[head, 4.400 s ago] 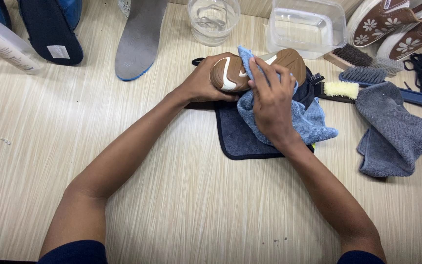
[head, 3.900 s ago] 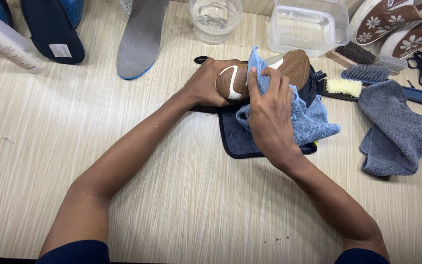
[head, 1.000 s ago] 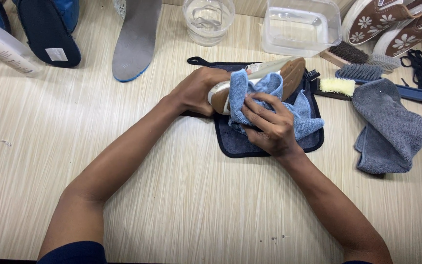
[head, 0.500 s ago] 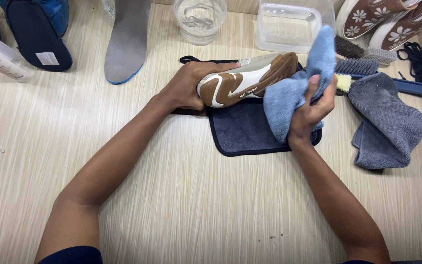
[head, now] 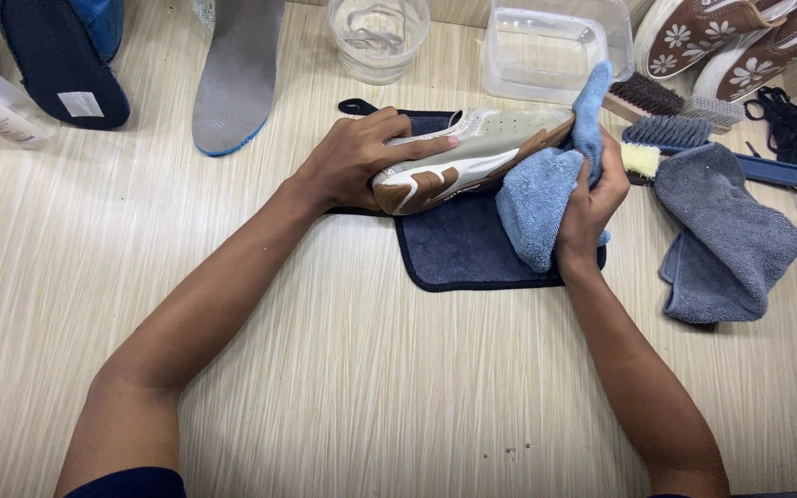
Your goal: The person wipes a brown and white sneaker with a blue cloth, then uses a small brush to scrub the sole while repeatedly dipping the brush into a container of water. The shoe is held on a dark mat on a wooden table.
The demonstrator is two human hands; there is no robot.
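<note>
On the dark blue mat (head: 472,249) at the middle of the pale wood-grain table (head: 343,387), a brown-and-white sneaker (head: 468,157) lies tipped on its side, sole turned toward the camera, heel end raised toward the far side. Left hand (head: 357,161) grasps it around the toe end, fingers spread over the sole. Right hand (head: 592,198) is clenched on a light blue microfibre cloth (head: 546,189), which is bunched against the heel end and partly draped over it — contact with the shoe at that point appears firm. Judged progress: the visible sole and side panel look clean and free of obvious dirt, so wiping seems well advanced; the upper faces away and its condition cannot be told. Laces are out of the shoe — black laces (head: 786,120) lie at the right edge, and a grey insole (head: 237,74) lies apart at the far left, so neither is refitted. Nearby, untouched: a grey cloth (head: 726,231), brushes (head: 671,106), a clear tub (head: 551,46) and a glass bowl of water (head: 378,37)
</note>
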